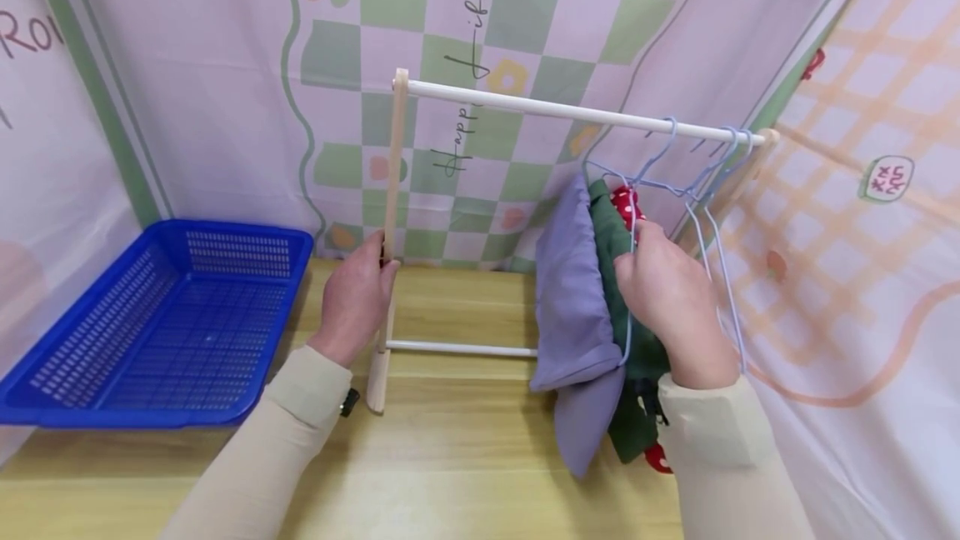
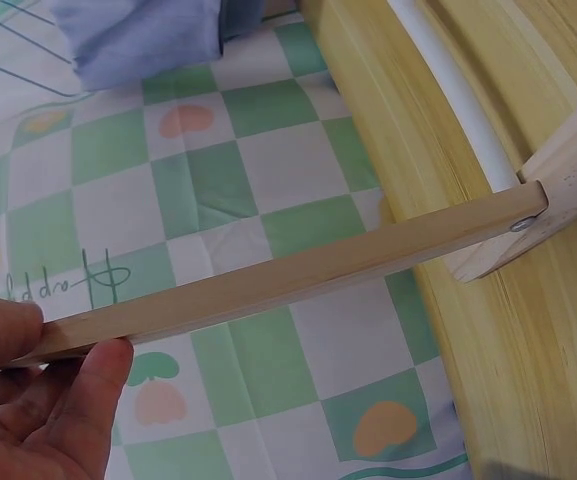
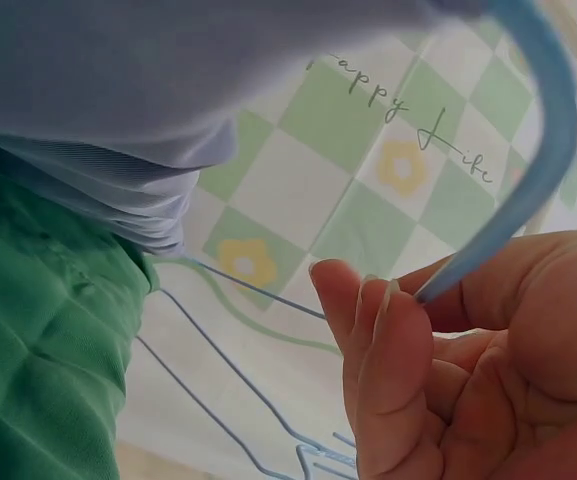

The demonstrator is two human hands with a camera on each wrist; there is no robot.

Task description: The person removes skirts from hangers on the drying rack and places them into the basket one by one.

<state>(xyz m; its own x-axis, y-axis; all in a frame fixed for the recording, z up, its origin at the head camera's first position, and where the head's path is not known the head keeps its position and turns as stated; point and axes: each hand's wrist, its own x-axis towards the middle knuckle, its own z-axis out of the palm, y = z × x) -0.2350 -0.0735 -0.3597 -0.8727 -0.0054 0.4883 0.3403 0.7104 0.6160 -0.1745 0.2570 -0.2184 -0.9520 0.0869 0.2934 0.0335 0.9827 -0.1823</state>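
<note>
My left hand [image 1: 356,294] grips the left wooden upright [image 1: 394,173] of a small clothes rack; in the left wrist view, thumb and fingers hold the flat wooden bar from both sides. My right hand [image 1: 667,298] pinches a light blue hanger [image 3: 553,150] by its wire, between thumb and fingertips. Close to it hang a lavender garment [image 1: 573,290], a dark green garment [image 1: 626,340] behind that, and a red garment with white dots [image 1: 622,202], mostly hidden. Several blue hangers are hooked over the right part of the white top rail [image 1: 525,104].
A blue plastic basket [image 1: 168,419] with slotted walls stands left of the rack on the wood-grain table [image 1: 450,457]. A white lower rail [image 1: 465,349] joins the rack's feet. Patterned cloth [image 1: 517,2] closes off the back and both sides.
</note>
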